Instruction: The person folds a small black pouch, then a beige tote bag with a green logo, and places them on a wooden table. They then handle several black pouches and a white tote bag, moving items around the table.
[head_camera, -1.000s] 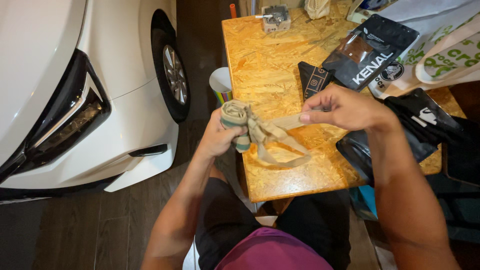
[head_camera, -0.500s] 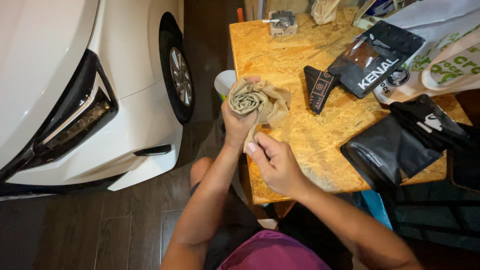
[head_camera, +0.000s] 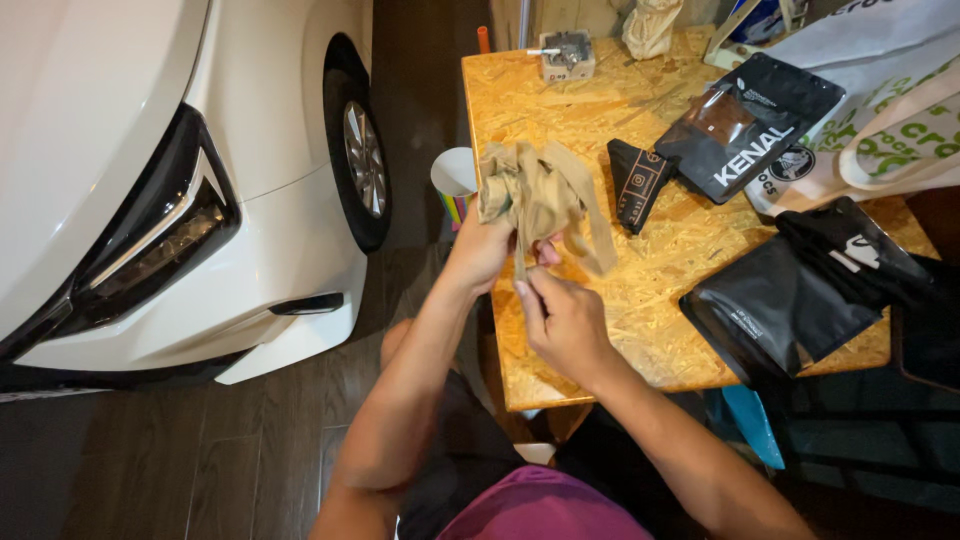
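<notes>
1. Beside the workbench stands the white car (head_camera: 150, 170), its front wheel (head_camera: 362, 160) close to the bench's left edge; it sits the same way in the earlier views, so only the head camera has shifted.
2. Over the chipboard table (head_camera: 560, 110) the bench things lie as they did a second ago: a white tote bag with green print (head_camera: 880, 110) at the far right, a large black pouch (head_camera: 775, 310) near the front right edge, a black windowed pouch (head_camera: 750, 125) behind it, and a small flat black packet (head_camera: 637, 182) near the middle.
3. What has changed is the tan cloth with straps (head_camera: 540, 195): a second ago it was stretched low between the hands with a strap pulled out toward the right, and now it is bunched and lifted above the table's left edge, its straps hanging loose.
4. The person's left hand (head_camera: 480, 250) is closed around the bundle's lower part and bears it.
5. The right hand (head_camera: 565, 320), which was out to the right a second ago, has come in just below the left and pinches a hanging strap end between thumb and fingers; the hands are nearly touching.
6. Judging from this, the work looks to have gone from spreading the cloth to gathering or winding its straps.
7. A paper cup with striped sides (head_camera: 455, 180) stands off the table, just left of the cloth.
</notes>
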